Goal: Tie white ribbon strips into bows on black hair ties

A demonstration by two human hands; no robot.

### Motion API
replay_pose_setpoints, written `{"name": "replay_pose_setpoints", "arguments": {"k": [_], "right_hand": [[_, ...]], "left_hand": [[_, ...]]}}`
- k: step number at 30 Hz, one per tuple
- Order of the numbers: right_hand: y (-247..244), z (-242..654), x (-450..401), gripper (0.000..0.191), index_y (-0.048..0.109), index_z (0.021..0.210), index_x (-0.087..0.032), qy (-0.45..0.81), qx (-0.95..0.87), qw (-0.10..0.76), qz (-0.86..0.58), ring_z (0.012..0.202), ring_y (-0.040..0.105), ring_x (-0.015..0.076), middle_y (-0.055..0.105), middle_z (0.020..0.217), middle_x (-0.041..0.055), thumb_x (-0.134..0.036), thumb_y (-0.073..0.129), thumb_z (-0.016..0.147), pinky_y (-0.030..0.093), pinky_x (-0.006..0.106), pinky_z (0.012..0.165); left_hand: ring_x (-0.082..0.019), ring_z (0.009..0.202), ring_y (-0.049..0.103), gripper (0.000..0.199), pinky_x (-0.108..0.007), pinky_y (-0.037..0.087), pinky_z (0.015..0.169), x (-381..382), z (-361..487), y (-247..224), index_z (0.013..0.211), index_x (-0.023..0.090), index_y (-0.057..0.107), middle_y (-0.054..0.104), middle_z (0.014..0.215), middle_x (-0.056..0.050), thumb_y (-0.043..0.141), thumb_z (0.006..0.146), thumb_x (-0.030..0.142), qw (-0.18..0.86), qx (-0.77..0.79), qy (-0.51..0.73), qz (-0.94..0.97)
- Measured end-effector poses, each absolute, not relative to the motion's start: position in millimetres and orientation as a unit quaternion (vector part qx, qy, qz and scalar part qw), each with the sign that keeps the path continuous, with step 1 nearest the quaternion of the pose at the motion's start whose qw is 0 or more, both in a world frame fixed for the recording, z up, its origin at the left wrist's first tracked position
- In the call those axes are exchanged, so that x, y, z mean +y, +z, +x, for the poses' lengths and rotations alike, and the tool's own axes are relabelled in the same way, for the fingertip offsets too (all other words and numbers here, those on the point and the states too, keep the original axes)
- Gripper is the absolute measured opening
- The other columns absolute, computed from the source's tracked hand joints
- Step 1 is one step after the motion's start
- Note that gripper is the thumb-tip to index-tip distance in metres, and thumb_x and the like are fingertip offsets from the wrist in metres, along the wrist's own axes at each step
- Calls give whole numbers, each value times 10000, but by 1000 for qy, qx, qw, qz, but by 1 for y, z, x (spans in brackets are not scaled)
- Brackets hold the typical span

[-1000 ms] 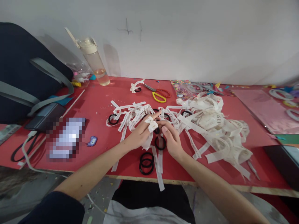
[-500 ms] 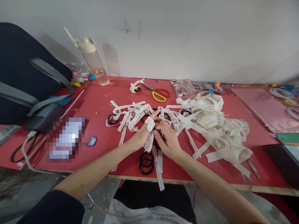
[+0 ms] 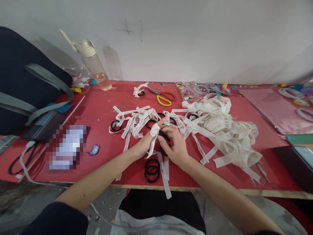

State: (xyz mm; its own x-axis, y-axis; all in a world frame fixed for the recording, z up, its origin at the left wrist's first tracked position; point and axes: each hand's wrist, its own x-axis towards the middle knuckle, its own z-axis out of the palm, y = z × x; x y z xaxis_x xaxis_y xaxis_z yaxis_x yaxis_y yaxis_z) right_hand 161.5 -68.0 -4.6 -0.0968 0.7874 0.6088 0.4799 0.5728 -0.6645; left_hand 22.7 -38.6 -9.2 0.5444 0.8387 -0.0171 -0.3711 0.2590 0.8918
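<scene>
White printed ribbon is bunched against my left hand, with a loose tail hanging below. My left hand is closed on it, the forefinger pointing forward; its other fingers are mostly hidden. Right beside it, my right hand has bent fingers closed on a black hair tie, close to the ribbon. Two more black hair ties lie overlapping on the red table in front of my hands. Behind the hands are loose ribbon strips with several black ties among them.
A big heap of ribbon spreads to the right. Scissors with red and yellow handles lie behind the hands. A water bottle, a dark bag and a blurred phone are on the left. The table's front edge is close.
The ribbon tail under my left hand has swung and hangs differently. A black hair tie now shows between my hands, at the right fingers. The view has shifted slightly.
</scene>
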Motion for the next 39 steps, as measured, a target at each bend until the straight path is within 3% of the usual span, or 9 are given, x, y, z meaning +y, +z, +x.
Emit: {"name": "replay_pose_setpoints", "arguments": {"k": [10,17,25,29,39], "right_hand": [[-3,164,-64,139,587,1041,-252,95,-731,531,-418,964,654,224,689,995,56,-168,573,933,535,417,834],[-4,165,-62,236,626,1094,-260,106,-737,529,-407,1029,645,224,662,1070,75,-127,595,903,544,403,872],[-2,167,-61,248,645,1070,-270,146,-728,546,-388,978,649,210,667,1020,57,-102,551,913,548,384,838],[-3,167,-60,287,625,1114,-263,151,-742,527,-386,1013,630,224,639,1050,70,-107,607,873,536,406,873],[-1,166,-61,100,607,980,-237,216,-699,542,-414,926,622,200,636,960,52,-169,580,912,531,383,820]], "left_hand": [[-246,1231,574,542,-388,442,1056,-39,26,0,1421,253,513,642,1308,-82,540,921,462,801,241,405,370],[-250,1252,557,515,-372,418,1085,-37,29,-7,1349,246,594,667,1267,-60,557,897,491,799,244,400,378],[-250,1210,601,545,-357,490,1008,-37,30,-6,1314,222,608,722,1148,-68,609,848,504,817,240,384,358],[-274,1210,602,543,-389,447,1060,-36,28,-10,1280,197,641,736,1130,-73,605,849,525,807,256,379,374],[-279,1349,476,478,-397,324,1156,-33,15,-19,1218,209,690,718,1188,-74,623,853,511,723,331,357,490]]}}
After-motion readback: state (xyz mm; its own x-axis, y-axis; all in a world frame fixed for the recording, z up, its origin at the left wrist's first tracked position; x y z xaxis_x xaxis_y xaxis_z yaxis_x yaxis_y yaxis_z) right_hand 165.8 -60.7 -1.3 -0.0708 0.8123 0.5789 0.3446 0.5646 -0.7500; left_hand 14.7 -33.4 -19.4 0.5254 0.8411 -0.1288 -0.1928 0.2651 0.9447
